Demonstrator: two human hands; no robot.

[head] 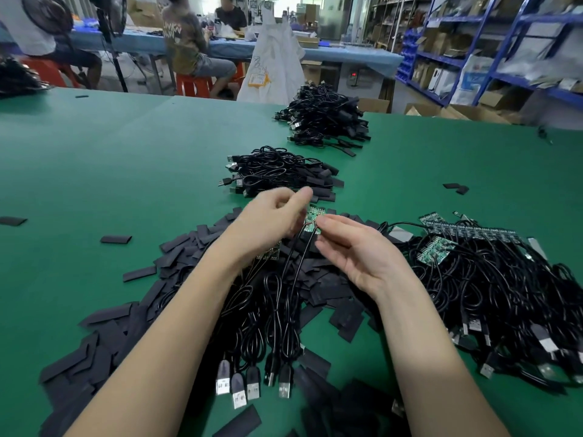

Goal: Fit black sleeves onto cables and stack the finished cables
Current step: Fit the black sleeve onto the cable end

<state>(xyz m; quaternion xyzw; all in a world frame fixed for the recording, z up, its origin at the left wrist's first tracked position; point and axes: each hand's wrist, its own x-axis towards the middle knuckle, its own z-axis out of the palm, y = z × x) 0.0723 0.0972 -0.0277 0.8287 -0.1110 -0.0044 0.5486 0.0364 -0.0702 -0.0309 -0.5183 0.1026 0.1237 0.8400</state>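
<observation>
Head view: left hand [268, 219] and right hand [353, 244] both pinch a green circuit board [313, 219] on its cable above the loose black sleeves [189, 247], ready for sleeving; finished cables [280, 173] sit stacked toward the table's far edge.

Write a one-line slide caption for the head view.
Both hands, left hand and right hand, hold a green circuit board on a black cable above loose black sleeves.

An electronics assembly workshop — a green work table [94, 159] heaped with USB cables [321, 118] and small circuit boards [435, 250], workers [189, 42] on red stools [192, 85] behind, blue storage racks [492, 58] of cartons alongside.
</observation>
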